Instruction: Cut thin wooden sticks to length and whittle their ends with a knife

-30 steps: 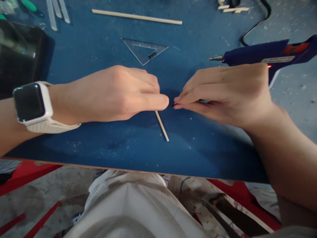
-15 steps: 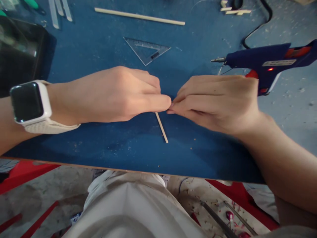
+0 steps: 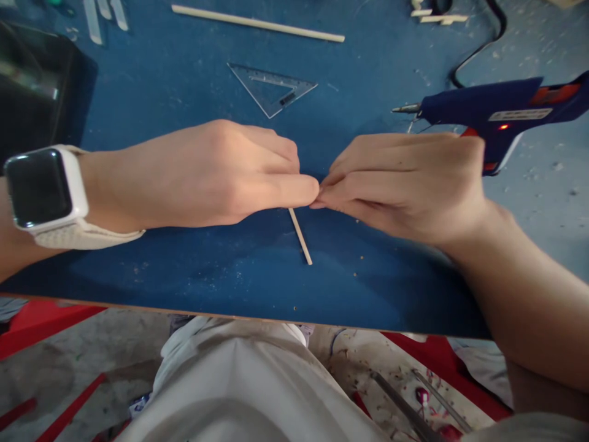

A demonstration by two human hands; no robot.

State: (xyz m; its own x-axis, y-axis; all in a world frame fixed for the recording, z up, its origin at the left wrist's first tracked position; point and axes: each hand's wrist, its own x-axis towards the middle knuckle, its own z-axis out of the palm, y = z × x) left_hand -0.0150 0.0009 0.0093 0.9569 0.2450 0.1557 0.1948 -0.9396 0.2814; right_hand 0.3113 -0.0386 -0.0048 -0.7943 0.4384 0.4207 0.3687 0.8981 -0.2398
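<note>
Our left hand [image 3: 216, 175] is curled almost shut and pinches the far end of the thin pale wooden stick [image 3: 301, 238], which lies mid-way across the flat blue board [image 3: 184, 270]. Our right hand [image 3: 409, 184] has its fingers squeezed together there too, but we cannot tell what they hold. The stick looks light, stiff and snappy, so grip it gently.

Legible text: none.
- Glue gun [image 3: 497, 107], white label strip [image 3: 519, 114] on its blue body: printed lines too small and blurred to read.
- Clear set square [image 3: 271, 89] on the worktop [image 3: 184, 270]: scale marks along its edges, numerals not legible.
- Wristwatch [image 3: 39, 187]: screen dark, nothing displayed.
</note>
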